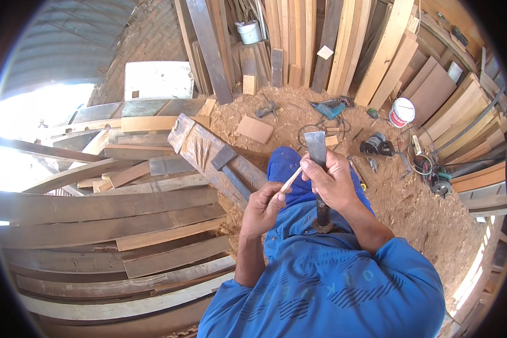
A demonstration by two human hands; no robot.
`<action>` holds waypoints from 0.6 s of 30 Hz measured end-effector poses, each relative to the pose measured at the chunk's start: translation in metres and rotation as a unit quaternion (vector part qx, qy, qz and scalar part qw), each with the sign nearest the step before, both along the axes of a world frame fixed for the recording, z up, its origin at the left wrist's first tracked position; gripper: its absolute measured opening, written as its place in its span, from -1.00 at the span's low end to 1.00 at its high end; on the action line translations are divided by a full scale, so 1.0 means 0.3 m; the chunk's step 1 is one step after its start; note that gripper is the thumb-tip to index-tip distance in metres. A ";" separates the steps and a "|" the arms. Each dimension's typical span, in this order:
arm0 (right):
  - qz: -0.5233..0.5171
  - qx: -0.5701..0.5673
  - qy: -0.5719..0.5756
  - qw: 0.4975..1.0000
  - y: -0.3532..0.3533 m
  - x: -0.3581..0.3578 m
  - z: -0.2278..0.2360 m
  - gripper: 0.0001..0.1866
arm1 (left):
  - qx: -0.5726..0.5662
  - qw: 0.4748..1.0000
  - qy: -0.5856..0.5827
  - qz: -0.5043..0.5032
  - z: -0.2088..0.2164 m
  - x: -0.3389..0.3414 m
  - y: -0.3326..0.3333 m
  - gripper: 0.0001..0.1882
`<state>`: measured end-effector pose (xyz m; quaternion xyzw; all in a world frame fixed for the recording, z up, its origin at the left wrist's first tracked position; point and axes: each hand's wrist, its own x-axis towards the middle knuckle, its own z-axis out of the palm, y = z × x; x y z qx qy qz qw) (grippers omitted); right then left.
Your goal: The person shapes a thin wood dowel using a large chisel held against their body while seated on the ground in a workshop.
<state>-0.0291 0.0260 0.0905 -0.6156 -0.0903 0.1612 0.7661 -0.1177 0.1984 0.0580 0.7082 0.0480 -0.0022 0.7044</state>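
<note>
My left hand (265,204) is closed on the lower end of a thin, pale wooden stick (290,181). The stick's upper end meets the thumb and fingertips of my right hand (333,181). That hand is wrapped round a wide chisel (315,144), its flat metal blade pointing up and away from me. Its dark handle (323,211) comes down toward my lap, against my blue clothing. To the left of my legs, a hammer (229,163) with a dark square head rests on a thick, worn plank (195,147).
Stacked boards (112,208) fill the left side. Tall planks (298,39) lean at the back. Sawdust covers the floor, with a teal power tool (329,108), a dark power tool (376,145), cables, a flat wood piece (255,129) and a white bucket (402,112).
</note>
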 end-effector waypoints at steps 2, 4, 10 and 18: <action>0.002 -0.014 -0.011 1.000 -0.002 -0.006 -0.016 -0.85 | 0.083 0.993 -0.045 -0.064 -0.010 0.006 -0.005 -0.68; 0.012 -0.005 -0.023 1.000 0.006 -0.011 -0.035 -0.85 | 0.014 0.997 0.003 -0.079 -0.003 -0.006 -0.011 -0.70; -0.005 0.093 0.066 0.993 0.025 -0.006 -0.012 -0.79 | -0.162 0.983 0.066 -0.062 -0.020 0.017 -0.024 -0.69; 0.155 0.243 0.300 0.909 0.089 -0.118 0.021 -0.79 | -0.203 0.976 0.064 0.054 -0.034 0.059 -0.018 -0.73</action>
